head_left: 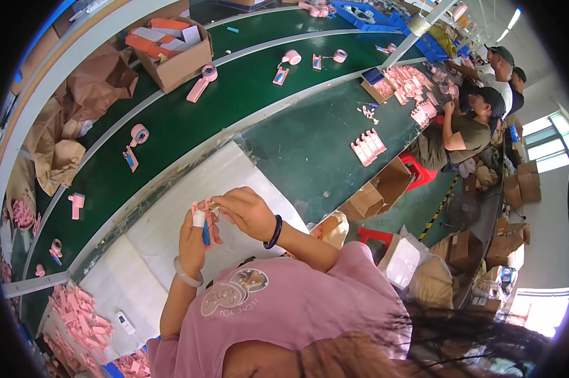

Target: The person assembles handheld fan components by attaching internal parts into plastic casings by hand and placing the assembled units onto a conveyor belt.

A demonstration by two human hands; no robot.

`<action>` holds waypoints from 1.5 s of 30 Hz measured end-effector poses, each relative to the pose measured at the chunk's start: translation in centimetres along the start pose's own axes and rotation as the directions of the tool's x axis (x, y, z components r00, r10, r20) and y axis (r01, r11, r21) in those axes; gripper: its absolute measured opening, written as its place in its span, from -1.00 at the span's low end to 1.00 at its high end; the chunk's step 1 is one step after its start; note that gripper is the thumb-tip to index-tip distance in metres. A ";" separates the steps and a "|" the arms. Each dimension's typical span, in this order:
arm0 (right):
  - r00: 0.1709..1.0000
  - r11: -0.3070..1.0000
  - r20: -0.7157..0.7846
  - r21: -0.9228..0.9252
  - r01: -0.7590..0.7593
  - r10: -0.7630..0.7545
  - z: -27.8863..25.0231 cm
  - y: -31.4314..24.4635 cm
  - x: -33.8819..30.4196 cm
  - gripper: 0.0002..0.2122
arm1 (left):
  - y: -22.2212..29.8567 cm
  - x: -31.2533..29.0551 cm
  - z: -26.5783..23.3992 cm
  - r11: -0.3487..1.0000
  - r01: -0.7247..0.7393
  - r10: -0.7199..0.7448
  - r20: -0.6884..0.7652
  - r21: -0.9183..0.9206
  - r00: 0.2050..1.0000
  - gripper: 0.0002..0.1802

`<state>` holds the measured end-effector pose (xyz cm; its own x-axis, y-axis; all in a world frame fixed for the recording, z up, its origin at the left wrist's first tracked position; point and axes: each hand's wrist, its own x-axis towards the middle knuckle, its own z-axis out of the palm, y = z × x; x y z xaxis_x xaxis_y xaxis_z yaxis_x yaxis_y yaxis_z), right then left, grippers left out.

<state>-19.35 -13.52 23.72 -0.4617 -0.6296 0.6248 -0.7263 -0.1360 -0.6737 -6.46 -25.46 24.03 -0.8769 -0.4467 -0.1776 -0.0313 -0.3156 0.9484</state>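
Above the white-topped bench, we see the left hand clasping a pink plastic casing, likely to steady it, while the right hand pinches its far end; which part exactly, we can't tell.

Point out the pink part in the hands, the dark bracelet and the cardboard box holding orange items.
Pink part (217, 235): head view, its lower right side.
Dark bracelet (275, 231): head view, on the band.
Cardboard box (185, 65): head view, outer wall.
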 end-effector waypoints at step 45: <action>0.992 0.992 0.019 0.011 0.126 -0.126 0.5 -1.9 -0.5 -0.74 | 2.3 -2.5 1.1 0.992 -0.124 0.120 0.093 0.036 0.988 -0.53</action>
<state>-17.50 -13.32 24.53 -0.3565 -0.6215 0.6976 -0.7731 -0.2230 -0.5938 -4.86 -24.08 26.93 -0.9152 -0.4014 -0.0371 0.0605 -0.2278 0.9718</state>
